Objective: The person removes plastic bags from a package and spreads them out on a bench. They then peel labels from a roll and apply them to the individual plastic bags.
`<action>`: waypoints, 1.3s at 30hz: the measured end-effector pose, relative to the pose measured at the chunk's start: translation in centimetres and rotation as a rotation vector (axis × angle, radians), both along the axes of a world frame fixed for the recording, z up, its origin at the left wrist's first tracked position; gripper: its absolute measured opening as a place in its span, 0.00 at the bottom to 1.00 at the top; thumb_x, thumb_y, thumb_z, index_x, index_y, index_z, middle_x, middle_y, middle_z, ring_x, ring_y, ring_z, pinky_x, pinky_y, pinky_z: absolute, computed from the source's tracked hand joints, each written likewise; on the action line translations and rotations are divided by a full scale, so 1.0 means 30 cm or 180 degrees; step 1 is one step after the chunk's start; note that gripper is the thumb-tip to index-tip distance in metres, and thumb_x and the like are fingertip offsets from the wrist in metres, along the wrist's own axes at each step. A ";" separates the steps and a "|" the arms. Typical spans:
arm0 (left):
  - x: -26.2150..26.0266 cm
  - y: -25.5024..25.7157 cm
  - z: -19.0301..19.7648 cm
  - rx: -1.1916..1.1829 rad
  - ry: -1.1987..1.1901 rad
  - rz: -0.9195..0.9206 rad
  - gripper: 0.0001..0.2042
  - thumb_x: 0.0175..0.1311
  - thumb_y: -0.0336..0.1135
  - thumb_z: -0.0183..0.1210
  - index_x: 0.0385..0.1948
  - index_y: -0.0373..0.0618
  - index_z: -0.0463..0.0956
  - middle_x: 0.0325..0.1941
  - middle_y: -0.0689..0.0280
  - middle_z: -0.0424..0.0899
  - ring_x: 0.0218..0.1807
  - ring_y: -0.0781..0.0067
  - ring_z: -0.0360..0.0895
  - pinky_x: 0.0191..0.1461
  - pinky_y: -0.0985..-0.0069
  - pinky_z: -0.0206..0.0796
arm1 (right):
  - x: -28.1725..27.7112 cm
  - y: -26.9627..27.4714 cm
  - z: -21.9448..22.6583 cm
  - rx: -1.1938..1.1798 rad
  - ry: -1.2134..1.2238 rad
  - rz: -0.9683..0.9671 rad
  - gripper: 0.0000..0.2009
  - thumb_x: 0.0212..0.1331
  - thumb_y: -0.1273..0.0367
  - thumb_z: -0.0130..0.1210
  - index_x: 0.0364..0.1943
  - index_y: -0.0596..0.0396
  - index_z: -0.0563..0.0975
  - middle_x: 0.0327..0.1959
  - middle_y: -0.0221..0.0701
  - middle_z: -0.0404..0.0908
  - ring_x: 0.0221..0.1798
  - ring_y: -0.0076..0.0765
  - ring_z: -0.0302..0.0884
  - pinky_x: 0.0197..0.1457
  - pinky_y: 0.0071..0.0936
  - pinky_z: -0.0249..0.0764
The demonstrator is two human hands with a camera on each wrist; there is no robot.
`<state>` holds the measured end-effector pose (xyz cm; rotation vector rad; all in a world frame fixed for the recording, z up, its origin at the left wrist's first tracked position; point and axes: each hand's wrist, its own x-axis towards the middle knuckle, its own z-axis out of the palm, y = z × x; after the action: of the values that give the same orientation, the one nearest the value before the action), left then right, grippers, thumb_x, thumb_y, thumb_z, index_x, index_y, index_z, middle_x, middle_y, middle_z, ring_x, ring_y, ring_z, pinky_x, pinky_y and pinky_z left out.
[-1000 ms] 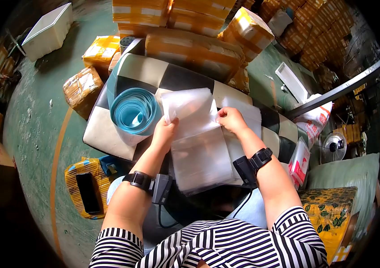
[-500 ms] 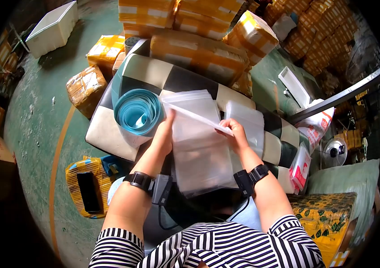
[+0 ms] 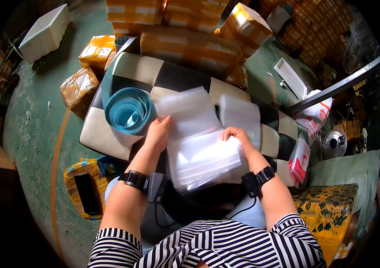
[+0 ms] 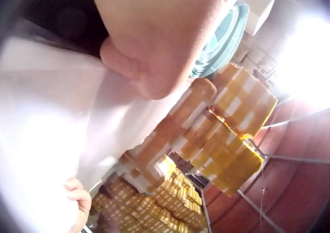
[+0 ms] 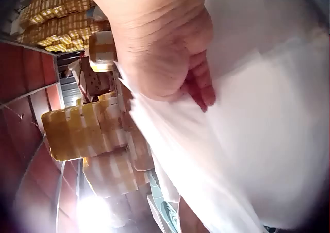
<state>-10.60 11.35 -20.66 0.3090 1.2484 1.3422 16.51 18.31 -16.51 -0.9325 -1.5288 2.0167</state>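
A pile of clear plastic bags (image 3: 203,163) lies on the padded checkered bench (image 3: 89,134) in front of the person. My left hand (image 3: 157,133) holds the pile's left edge, its thumb on top and the other fingers hidden beneath. At the right edge, my right hand (image 3: 238,137) pinches the corner of a top bag; the right wrist view shows its fingers (image 5: 203,83) curled against the whitish plastic (image 5: 273,135). Behind, more clear bags (image 3: 185,111) extend up the bench. Another clear stack (image 3: 240,118) sits to the right.
A blue roll of sheeting (image 3: 128,111) stands left of the bags. Taped cartons (image 3: 190,49) line the bench's far side. A phone (image 3: 86,193) lies on a taped yellow bundle (image 3: 71,178) at lower left. A metal bar (image 3: 337,85) slants in from the right.
My right hand has drawn the top plastic toward the body and down over the near part of the pile. My left hand has shifted slightly left and lower along the edge.
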 end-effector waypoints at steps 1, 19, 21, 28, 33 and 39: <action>-0.001 0.002 -0.005 -0.0013 -0.0057 0.0055 0.17 0.63 0.37 0.50 0.48 0.35 0.65 0.43 0.62 0.74 0.45 0.73 0.69 0.50 0.78 0.61 | 0.007 -0.009 0.006 0.0217 -0.0249 0.0090 0.04 0.46 0.80 0.48 0.20 0.57 0.72 0.26 0.32 0.74 0.33 0.28 0.69 0.40 0.23 0.68; 0.002 0.007 -0.051 0.0227 0.0065 0.0143 0.12 0.65 0.38 0.46 0.40 0.37 0.69 0.32 0.67 0.74 0.33 0.78 0.68 0.39 0.79 0.63 | -0.175 -0.267 -0.035 0.5257 -0.1948 0.1124 0.16 0.46 0.67 0.50 0.44 0.44 0.73 0.51 0.31 0.67 0.57 0.40 0.61 0.62 0.41 0.55; 0.002 -0.002 -0.027 0.0079 0.0113 0.0143 0.12 0.65 0.38 0.46 0.39 0.37 0.69 0.32 0.66 0.74 0.33 0.78 0.69 0.39 0.80 0.63 | -0.185 -0.253 -0.049 0.5060 -0.1965 0.0851 0.16 0.47 0.69 0.46 0.44 0.43 0.73 0.51 0.30 0.67 0.57 0.38 0.61 0.62 0.41 0.56; 0.004 0.003 -0.051 0.0018 0.0562 0.0132 0.12 0.64 0.38 0.48 0.36 0.37 0.70 0.30 0.67 0.74 0.29 0.79 0.67 0.35 0.80 0.62 | -0.208 -0.263 -0.068 0.5178 -0.2124 0.0538 0.13 0.47 0.68 0.48 0.41 0.44 0.72 0.48 0.30 0.68 0.55 0.39 0.61 0.60 0.41 0.57; 0.033 0.002 -0.011 0.0354 0.0396 0.0411 0.12 0.59 0.37 0.53 0.31 0.34 0.71 0.24 0.66 0.72 0.27 0.78 0.66 0.31 0.79 0.60 | -0.217 -0.264 -0.085 0.5126 -0.2193 0.0435 0.12 0.49 0.67 0.49 0.41 0.45 0.73 0.49 0.31 0.67 0.55 0.40 0.61 0.59 0.41 0.57; 0.037 -0.022 0.060 0.0843 0.2215 0.0127 0.24 0.47 0.27 0.61 0.47 0.34 0.64 0.40 0.53 0.73 0.41 0.62 0.72 0.44 0.73 0.66 | -0.226 -0.271 -0.092 0.5131 -0.2068 0.0398 0.13 0.48 0.68 0.53 0.41 0.45 0.73 0.48 0.31 0.67 0.54 0.40 0.60 0.58 0.41 0.57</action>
<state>-9.49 10.69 -18.85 1.0061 1.6413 1.4919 9.73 10.19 -19.26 -0.6738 -2.6907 -0.0167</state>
